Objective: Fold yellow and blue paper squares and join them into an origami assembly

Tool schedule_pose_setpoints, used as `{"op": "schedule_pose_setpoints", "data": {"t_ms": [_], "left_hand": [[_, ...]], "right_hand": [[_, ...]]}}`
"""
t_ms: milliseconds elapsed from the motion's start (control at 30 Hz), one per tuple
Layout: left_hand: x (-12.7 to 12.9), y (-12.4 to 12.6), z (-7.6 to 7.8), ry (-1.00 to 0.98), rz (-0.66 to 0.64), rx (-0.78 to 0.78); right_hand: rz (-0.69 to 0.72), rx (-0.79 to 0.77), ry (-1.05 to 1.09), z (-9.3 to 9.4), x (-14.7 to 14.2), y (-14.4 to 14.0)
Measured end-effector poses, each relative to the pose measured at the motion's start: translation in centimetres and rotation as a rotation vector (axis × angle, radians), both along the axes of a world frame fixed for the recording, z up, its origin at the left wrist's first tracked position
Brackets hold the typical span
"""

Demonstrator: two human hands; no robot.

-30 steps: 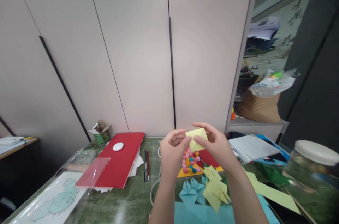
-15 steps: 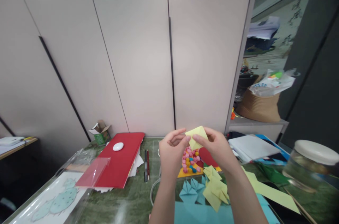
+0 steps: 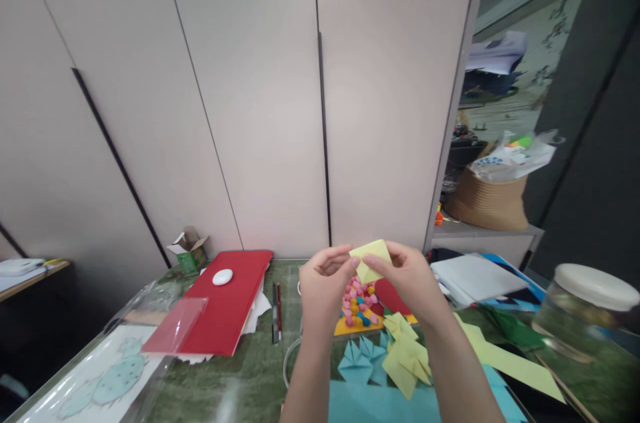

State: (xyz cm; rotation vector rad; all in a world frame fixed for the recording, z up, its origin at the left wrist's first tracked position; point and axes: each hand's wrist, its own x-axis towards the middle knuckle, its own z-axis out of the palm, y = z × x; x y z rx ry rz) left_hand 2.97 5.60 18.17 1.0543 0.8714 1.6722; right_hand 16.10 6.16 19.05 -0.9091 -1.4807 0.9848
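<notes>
A small folded piece of yellow paper (image 3: 371,259) is held up between my two hands, above the far side of the table. My left hand (image 3: 325,276) pinches its left edge between thumb and fingers. On the other side, my right hand (image 3: 407,273) grips it with the thumb pressed on its front face. Below the hands lie several folded yellow paper pieces (image 3: 406,360) and several folded blue paper pieces (image 3: 356,364). Pink, yellow and blue small balls (image 3: 356,306) rest on an orange sheet behind them. A blue sheet (image 3: 383,404) lies nearest me.
To the left are a red folder (image 3: 225,316) with a white oval object (image 3: 223,277) on it, two pencil-like sticks (image 3: 277,313) and a cactus drawing (image 3: 117,380). On the right stand a lidded clear jar (image 3: 575,320) and a white pad (image 3: 483,280). Cabinet doors (image 3: 260,110) rise behind.
Almost nothing differs. Both hands keep hold of the yellow paper in nearly the same place, and its upper face looks slightly changed in tilt.
</notes>
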Motion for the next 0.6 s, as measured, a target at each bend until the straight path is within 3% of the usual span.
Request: {"op": "schedule_pose_setpoints", "data": {"t_ms": [600], "left_hand": [[-0.04, 0.17, -0.25, -0.010, -0.018, -0.005]], "right_hand": [[-0.170, 0.084, 0.053, -0.19, -0.05, -0.03]]}}
